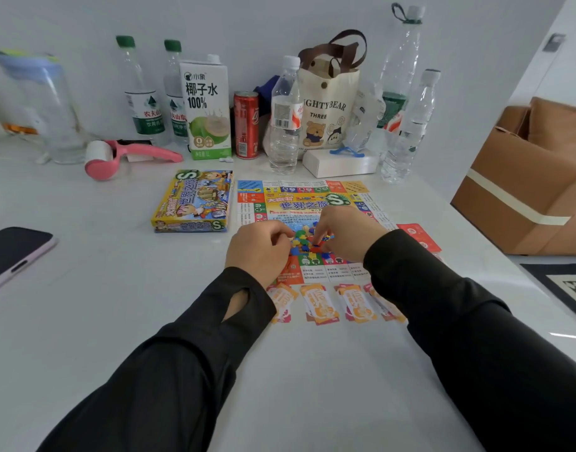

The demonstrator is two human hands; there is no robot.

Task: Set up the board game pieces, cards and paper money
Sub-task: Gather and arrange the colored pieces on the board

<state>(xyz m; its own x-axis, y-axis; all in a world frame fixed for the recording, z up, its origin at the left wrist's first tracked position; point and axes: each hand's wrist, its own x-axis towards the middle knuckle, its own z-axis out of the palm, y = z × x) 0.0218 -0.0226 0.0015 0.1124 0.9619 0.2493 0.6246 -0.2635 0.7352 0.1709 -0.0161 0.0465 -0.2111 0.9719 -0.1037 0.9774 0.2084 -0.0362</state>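
A paper game board [307,203] lies flat on the white table. A heap of small coloured plastic pieces [307,244] sits at its middle. My left hand [260,251] hovers at the heap's left side with fingers curled; what it holds is hidden. My right hand [347,231] reaches in from the right and pinches a red piece at the heap. Several stacks of orange paper money [319,303] lie in a row along the board's near edge. Red cards [420,234] lie at the board's right edge. The yellow game box [193,200] rests to the left of the board.
Behind the board stand water bottles [285,119], a coconut water carton [206,109], a red can [246,125], a tote bag [329,106] and a white box [338,163]. A pink lint roller [126,156] and a phone [14,252] lie left. A cardboard box [524,190] stands right.
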